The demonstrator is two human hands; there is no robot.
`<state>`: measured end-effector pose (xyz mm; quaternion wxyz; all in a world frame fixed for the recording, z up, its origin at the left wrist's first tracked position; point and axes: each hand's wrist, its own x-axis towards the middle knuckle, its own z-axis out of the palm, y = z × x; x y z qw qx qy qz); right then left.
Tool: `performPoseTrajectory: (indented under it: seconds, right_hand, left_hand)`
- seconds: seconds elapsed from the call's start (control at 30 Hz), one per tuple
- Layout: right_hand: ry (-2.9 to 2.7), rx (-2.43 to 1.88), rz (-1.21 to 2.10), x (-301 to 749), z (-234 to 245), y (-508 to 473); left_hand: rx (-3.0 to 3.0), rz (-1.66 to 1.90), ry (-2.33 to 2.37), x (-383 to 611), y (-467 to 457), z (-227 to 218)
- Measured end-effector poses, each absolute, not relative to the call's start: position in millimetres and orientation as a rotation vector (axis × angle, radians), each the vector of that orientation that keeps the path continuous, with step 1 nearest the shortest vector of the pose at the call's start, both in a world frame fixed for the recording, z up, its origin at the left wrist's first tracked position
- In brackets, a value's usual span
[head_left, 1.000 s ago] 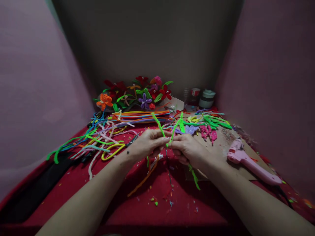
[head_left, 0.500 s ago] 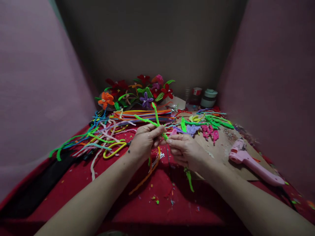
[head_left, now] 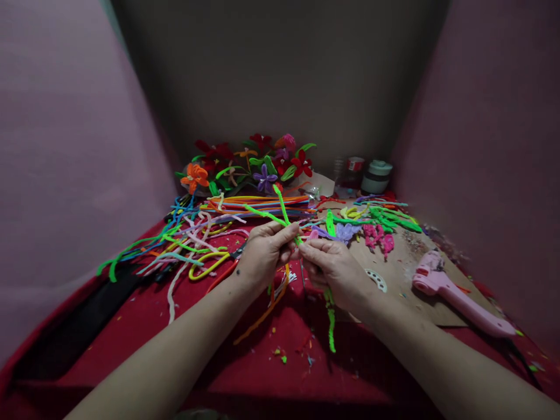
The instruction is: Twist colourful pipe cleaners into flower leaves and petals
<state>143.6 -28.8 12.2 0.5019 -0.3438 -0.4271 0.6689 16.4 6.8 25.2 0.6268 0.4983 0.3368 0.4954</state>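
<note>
Both hands meet over the middle of the red-covered table. Closed fingers of my left hand point(head_left: 266, 248) pinch light-green pipe cleaners point(head_left: 281, 205), whose two free ends fork up and away in a V. Right beside it, my right hand point(head_left: 332, 265) is closed on the same green strands just below the fork. A green tail point(head_left: 331, 326) hangs beneath the right palm; how it joins the upper part is hidden by the fingers. An orange pipe cleaner point(head_left: 266, 318) dangles or lies below the left hand, and I cannot tell whether it is held.
Loose pipe cleaners point(head_left: 181, 251) and yellow-handled scissors point(head_left: 201, 268) lie left. Fuzzy flowers point(head_left: 265, 166) stand behind a striped bundle point(head_left: 262, 205). On the right, cardboard point(head_left: 396, 280) bears petals point(head_left: 347, 232) and a pink glue gun point(head_left: 459, 297). A lidded jar point(head_left: 377, 177) stands behind.
The view has shifted slightly, so the scene sits a little further right. The hanging green tail has swung to point more straight down. Both hands keep their pinch.
</note>
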Motion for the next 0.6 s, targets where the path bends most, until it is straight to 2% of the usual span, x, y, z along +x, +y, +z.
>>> performPoseTrajectory:
  seconds: [0.6]
  right_hand:
    - [-0.882,-0.852,1.811,141.7,1.7,-30.3]
  left_hand:
    - [1.011,1.288,0.757,0.7,23.3,41.1]
